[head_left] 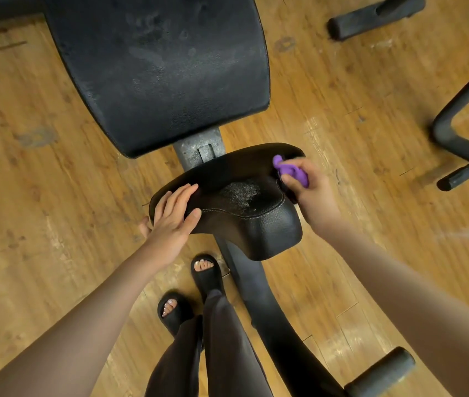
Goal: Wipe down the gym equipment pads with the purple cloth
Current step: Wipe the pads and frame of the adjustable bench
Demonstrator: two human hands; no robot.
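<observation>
A black padded seat (244, 222) with white stitching sits in the middle of the head view, with a worn grey patch on top. My left hand (174, 213) rests flat on its left end, fingers straight. My right hand (310, 190) grips the bunched purple cloth (292, 170) against the seat's right edge. Beyond the seat lies the large black back pad (164, 70), dusty, with pale smudges and handprints on its surface.
A grey metal bracket (199, 149) joins the two pads. The black frame (259, 296) curves down to a floor bar (382, 371). My feet in black sandals (206, 272) stand on the wooden floor. Other black equipment legs (457, 133) stand at the right.
</observation>
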